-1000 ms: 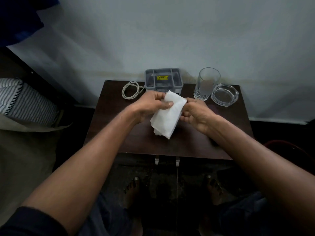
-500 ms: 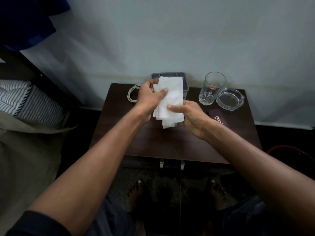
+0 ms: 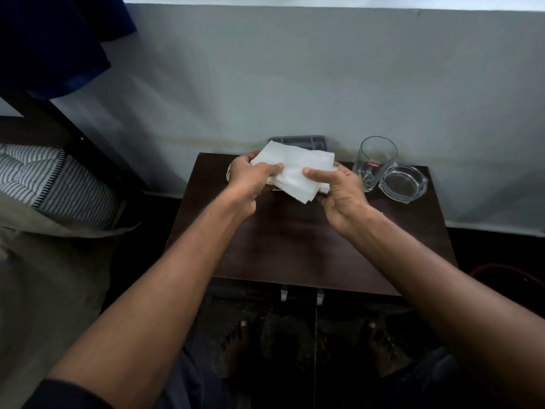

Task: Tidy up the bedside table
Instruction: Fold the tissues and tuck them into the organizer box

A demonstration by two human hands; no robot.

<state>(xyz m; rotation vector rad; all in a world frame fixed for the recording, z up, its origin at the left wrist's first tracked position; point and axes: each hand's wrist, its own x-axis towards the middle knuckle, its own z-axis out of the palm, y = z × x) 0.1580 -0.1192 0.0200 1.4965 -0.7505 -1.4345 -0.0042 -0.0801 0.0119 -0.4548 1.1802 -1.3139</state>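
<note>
A stack of white paper napkins (image 3: 295, 169) is held flat above the back of the dark wooden bedside table (image 3: 295, 246). My left hand (image 3: 253, 181) grips its left edge, thumb on top. At the right edge my right hand (image 3: 339, 190) pinches it the same way. Behind the napkins stands a grey plastic organiser tray (image 3: 298, 140) against the wall, mostly hidden by them. A white coiled cable lies behind my left hand and is almost wholly covered.
A clear drinking glass (image 3: 374, 160) and a glass ashtray (image 3: 402, 183) stand at the table's back right corner. A bed with a striped pillow (image 3: 56, 181) lies to the left. My bare feet (image 3: 236, 343) are on the floor below the table's front edge.
The napkins went from hanging upright between my hands to lying flat and spread sideways. Both hands moved back toward the organiser tray, which they now mostly cover.
</note>
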